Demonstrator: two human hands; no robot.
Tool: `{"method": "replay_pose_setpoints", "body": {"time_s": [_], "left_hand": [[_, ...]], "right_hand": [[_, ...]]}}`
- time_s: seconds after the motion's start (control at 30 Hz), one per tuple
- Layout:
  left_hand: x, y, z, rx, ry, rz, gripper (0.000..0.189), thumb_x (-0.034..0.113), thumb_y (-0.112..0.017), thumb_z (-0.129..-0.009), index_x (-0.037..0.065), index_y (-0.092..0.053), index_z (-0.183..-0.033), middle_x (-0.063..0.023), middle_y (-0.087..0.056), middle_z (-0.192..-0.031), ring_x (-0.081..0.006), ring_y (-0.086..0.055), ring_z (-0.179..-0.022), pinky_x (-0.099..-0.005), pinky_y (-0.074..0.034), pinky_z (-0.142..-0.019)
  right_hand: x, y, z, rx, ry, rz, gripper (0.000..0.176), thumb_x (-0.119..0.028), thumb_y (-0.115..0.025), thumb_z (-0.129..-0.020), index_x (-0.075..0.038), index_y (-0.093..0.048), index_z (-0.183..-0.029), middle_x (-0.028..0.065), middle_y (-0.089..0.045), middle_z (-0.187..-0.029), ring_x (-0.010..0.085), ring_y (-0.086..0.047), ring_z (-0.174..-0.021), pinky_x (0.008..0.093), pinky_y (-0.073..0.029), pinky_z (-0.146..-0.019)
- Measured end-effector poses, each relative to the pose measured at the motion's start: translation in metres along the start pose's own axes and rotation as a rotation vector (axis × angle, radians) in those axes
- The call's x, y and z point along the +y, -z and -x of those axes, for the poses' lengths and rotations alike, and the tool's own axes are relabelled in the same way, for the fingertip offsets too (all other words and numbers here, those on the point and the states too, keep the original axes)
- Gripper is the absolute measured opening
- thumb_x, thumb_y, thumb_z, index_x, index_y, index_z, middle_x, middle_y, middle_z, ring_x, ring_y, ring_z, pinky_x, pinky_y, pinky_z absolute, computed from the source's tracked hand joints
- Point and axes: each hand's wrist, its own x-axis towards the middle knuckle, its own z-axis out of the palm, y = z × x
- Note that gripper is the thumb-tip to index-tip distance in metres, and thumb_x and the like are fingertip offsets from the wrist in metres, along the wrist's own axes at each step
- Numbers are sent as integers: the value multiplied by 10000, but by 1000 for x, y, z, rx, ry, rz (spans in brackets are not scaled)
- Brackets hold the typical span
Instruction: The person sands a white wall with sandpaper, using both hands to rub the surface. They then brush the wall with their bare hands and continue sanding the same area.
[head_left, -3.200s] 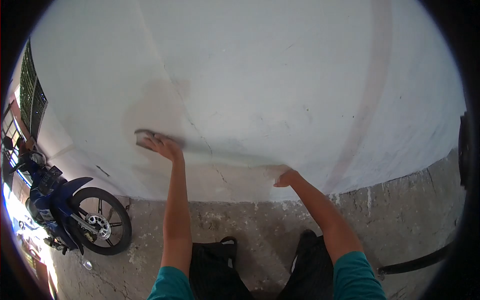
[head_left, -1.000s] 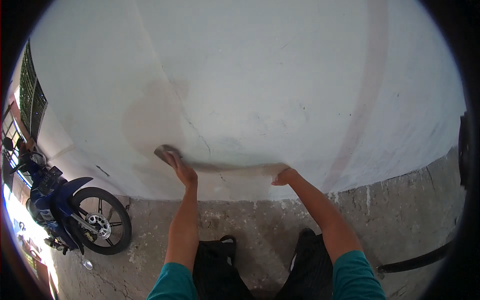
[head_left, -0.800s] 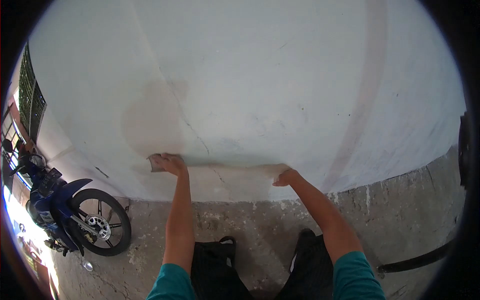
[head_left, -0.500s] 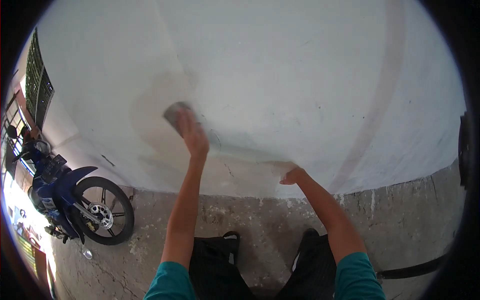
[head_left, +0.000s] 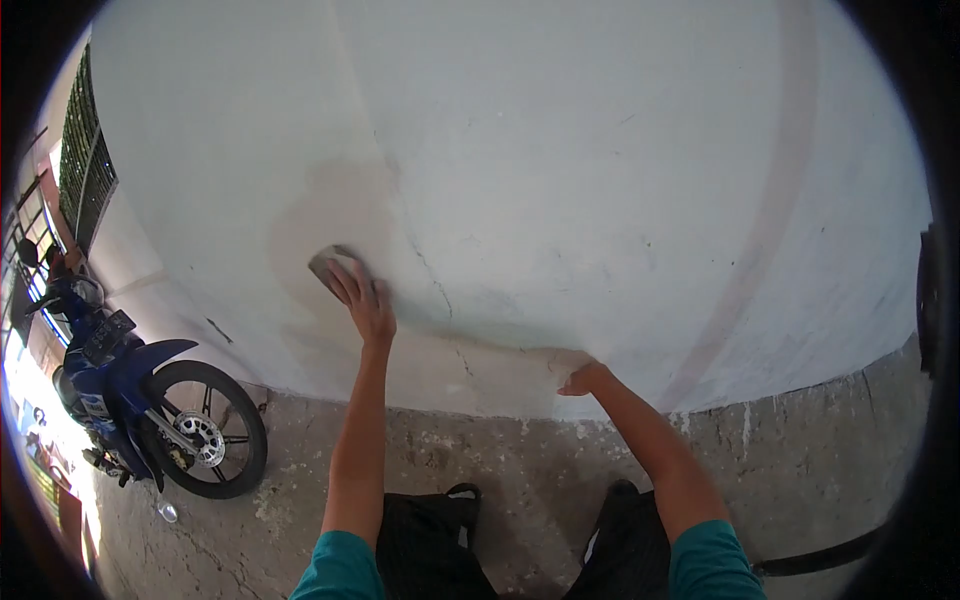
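Grey flat pad (head_left: 326, 262): against white painted wall (head_left: 560, 150), left.
Left hand (head_left: 370, 312): fingers clamped on pad.
Right hand (head_left: 585, 379): by wall, right; cannot tell fingers' state.

Beneath you is a grey concrete floor (head_left: 560, 450), filling the lower part of the frame and rising in a band toward the right edge. Its surface is rough and blotchy, flecked with white along its far edge, and cracks run through it at lower left. You have both feet on it at bottom centre, in a dark left shoe (head_left: 465, 491) and a dark right shoe (head_left: 622, 489). On the left, a blue motorbike (head_left: 132, 372) stands on its wheels; below its front wheel (head_left: 205, 438) lies a small, shiny, pale object (head_left: 168, 512), too small to identify.
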Motion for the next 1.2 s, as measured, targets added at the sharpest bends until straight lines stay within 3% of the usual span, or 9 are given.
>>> {"method": "replay_pose_setpoints", "body": {"time_s": [0.17,0.4,0.53,0.63,0.73,0.8,0.9,1.03,1.2], "left_hand": [[8,4,-49,227,381,242,556,294,-310,-947,39,-172,-1422,-163,-75,-1495,-369,2,-1371,-478,-59,-1095],[53,-7,-39,10,-124,161,624,68,-522,-790,79,-329,-1383,-182,-191,-1467,-378,-140,-1356,-491,-109,-1092],[53,-12,3,-144,-254,12,551,119,-548,-803,88,-397,-1332,-198,-291,-1419,-426,-258,-1295,-526,-236,-1039],[29,-6,18,-118,-163,14,562,117,-525,-821,68,-358,-1355,-190,-257,-1438,-403,-227,-1318,-506,-212,-1057],[-1,-10,31,43,103,105,546,165,-454,-889,35,-277,-1389,-190,-180,-1465,-380,-154,-1347,-467,-169,-1083],[-26,-20,45,207,713,168,539,265,-346,-953,20,-202,-1410,-193,-101,-1481,-364,-81,-1364,-431,-115,-1101],[-45,-19,36,221,819,192,557,347,-260,-973,11,-183,-1411,-200,-75,-1482,-363,-61,-1365,-416,-94,-1104],[-17,-1,-28,215,505,195,547,347,-273,-971,17,-218,-1405,-184,-74,-1487,-349,-65,-1369,-423,-100,-1103],[55,9,-63,115,202,204,511,272,-402,-936,97,-289,-1403,-191,-133,-1478,-371,-103,-1362,-463,-132,-1089]], "right_hand": [[0,4,1,-57,9,-72,657,-677,-387,-789,-168,-625,-1130,18,-527,-1269,283,-422,-1224,391,-270,-1054],[19,-35,-24,479,162,72,656,-621,-452,-787,-130,-554,-1210,60,-510,-1280,265,-408,-1230,402,-299,-1035],[-21,65,62,254,199,-212,654,-519,-566,-752,-122,-459,-1261,106,-486,-1284,277,-418,-1210,389,-313,-1025],[-21,67,64,55,115,-195,667,-494,-587,-746,-135,-420,-1283,124,-482,-1279,289,-433,-1192,383,-337,-1009],[-21,68,71,31,185,-30,660,-622,-273,-870,-123,-576,-1178,116,-517,-1259,315,-420,-1209,395,-277,-1044],[-13,55,63,-55,30,-151,643,-582,-452,-804,-128,-475,-1259,121,-466,-1307,297,-418,-1210,391,-299,-1034],[-7,50,62,-60,-68,-199,653,-566,-509,-789,-127,-466,-1270,113,-457,-1317,290,-405,-1221,398,-278,-1046],[4,25,38,-207,-43,-71,640,-560,-511,-790,-137,-472,-1268,103,-467,-1311,284,-393,-1231,394,-256,-1058],[0,29,44,256,116,-22,674,-545,-531,-773,-147,-427,-1306,92,-430,-1346,263,-358,-1259,372,-258,-1061]]}}
